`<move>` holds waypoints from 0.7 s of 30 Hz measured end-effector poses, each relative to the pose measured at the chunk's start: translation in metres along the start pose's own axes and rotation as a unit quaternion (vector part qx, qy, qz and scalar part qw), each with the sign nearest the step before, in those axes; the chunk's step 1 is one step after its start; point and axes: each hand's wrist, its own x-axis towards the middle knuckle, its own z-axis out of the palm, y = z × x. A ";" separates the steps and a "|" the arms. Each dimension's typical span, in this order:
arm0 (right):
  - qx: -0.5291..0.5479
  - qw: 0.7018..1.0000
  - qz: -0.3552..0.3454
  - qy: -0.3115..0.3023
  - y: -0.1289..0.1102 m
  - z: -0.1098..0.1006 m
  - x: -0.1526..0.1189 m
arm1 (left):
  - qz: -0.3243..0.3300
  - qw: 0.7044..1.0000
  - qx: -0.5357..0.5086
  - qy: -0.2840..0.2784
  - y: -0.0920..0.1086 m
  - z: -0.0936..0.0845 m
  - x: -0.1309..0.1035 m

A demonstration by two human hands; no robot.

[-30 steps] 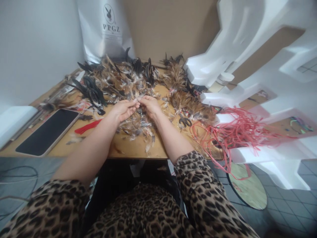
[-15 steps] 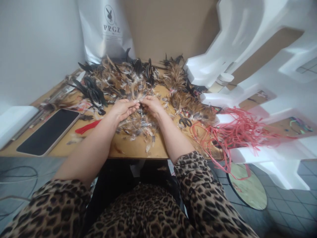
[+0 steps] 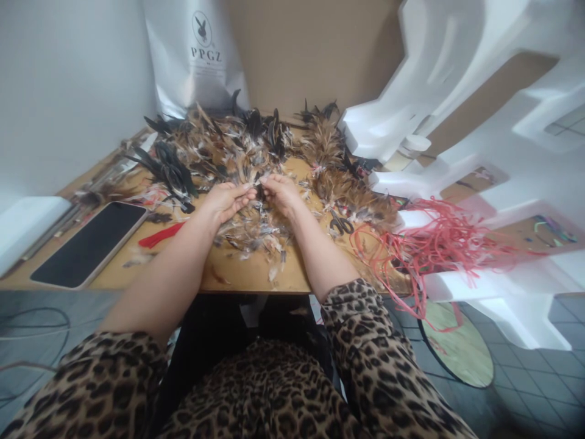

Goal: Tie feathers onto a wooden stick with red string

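Over the middle of the table, my left hand (image 3: 232, 200) is closed in a pinch, with a small brown feather (image 3: 247, 173) rising at its fingertips. Just to its right, my right hand (image 3: 280, 192) also pinches; what its fingertips hold is too small to make out. A narrow gap parts the two sets of fingertips. Loose brown and white feathers (image 3: 249, 235) lie on the table below my hands. Behind them spreads a large heap of brown feathers (image 3: 210, 143), with a bundle of black feathers (image 3: 169, 171) at its left.
A phone (image 3: 91, 244) and a red strip (image 3: 161, 235) lie to the left. Black scissors (image 3: 341, 224) rest beside brown feather bunches (image 3: 350, 195) on the right. Tangled pink ribbons (image 3: 439, 241) hang over white foam pieces (image 3: 498, 305). A white printed bag (image 3: 196, 79) stands behind.
My fingertips, which were together, are now slightly apart, with the right ones drawn a little up. My arms and the things on the table stay in place.
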 end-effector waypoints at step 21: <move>-0.046 0.999 -0.021 -0.010 0.009 -0.001 0.004 | 0.032 0.995 0.095 -0.025 -0.001 0.002 -0.004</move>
